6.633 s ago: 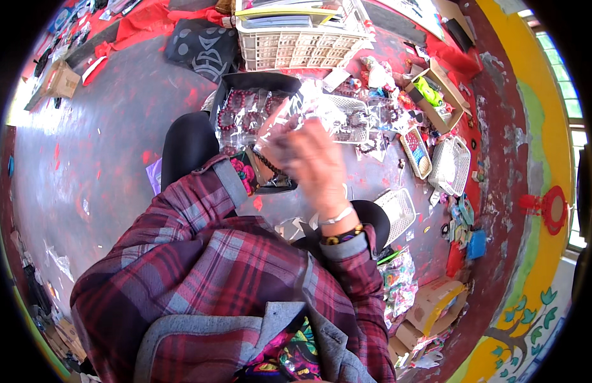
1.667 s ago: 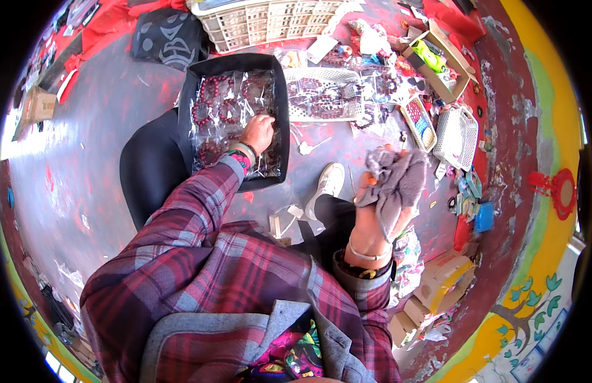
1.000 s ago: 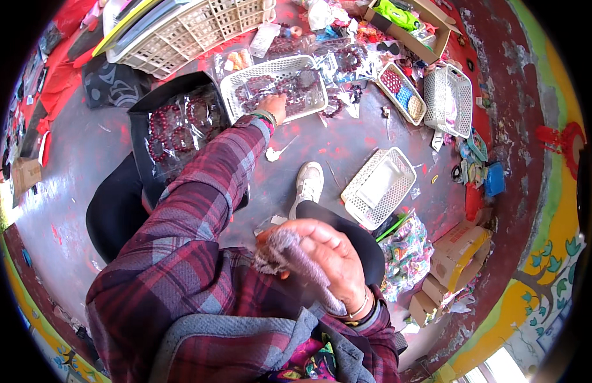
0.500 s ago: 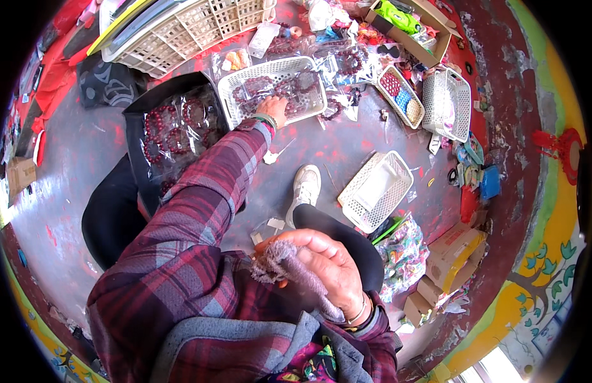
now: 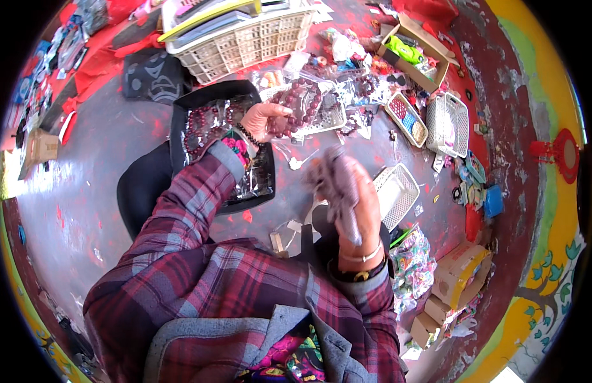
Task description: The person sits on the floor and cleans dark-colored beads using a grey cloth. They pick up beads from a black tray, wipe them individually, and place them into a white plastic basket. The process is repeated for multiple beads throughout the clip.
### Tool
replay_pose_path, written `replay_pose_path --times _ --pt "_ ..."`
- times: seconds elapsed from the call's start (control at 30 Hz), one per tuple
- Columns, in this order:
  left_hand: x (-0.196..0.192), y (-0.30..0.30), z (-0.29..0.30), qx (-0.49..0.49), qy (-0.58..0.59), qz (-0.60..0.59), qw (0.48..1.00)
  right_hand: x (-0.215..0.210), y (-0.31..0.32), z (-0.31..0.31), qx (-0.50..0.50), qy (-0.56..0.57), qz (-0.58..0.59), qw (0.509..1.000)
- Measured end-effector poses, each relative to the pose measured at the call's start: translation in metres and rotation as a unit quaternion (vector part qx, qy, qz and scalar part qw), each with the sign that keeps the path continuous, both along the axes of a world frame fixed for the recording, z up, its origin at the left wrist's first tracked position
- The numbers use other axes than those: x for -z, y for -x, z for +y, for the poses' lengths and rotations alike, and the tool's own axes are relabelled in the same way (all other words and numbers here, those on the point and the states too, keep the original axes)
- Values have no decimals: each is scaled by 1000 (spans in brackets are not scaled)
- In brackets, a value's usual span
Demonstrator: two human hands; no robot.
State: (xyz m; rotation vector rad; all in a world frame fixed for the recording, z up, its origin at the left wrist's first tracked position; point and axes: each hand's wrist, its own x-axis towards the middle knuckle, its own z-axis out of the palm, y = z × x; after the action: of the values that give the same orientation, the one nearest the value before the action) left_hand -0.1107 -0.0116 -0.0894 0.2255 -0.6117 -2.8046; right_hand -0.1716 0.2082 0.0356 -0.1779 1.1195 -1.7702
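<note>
In my left hand (image 5: 261,121), a string of large dark red beads (image 5: 299,108), seemingly in a clear bag, is pinched between thumb and fingers. It hangs over a white plastic basket (image 5: 337,121), hiding much of it. A black open box (image 5: 175,137) sits below and left of that hand, with bagged dark red beads (image 5: 207,121) inside. My right hand (image 5: 366,198) is wrapped around a crumpled greyish-purple cloth (image 5: 340,191), held up in front of my body. Part of its fingers is hidden by the cloth.
A large cream crate (image 5: 245,45) stands at the back. To the right are a small basket of coloured beads (image 5: 407,118), a white basket (image 5: 449,124) and a cardboard box (image 5: 430,60). Another white basket (image 5: 398,195) lies behind my right hand, near a colourful plastic bundle (image 5: 411,271).
My left hand has come up out of the white basket with the beads and moved toward the black box. My right hand has risen forward and right, still holding the cloth.
</note>
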Motion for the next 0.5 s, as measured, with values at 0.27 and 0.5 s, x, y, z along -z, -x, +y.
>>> replay_pose_path --times 0.27,0.5 --pt "-64 -90 57 47 -81 -1 996 -13 -31 -16 180 63 204 960" --pt "-58 -137 85 -18 -116 22 993 -2 -89 -38 -39 14 821 569"
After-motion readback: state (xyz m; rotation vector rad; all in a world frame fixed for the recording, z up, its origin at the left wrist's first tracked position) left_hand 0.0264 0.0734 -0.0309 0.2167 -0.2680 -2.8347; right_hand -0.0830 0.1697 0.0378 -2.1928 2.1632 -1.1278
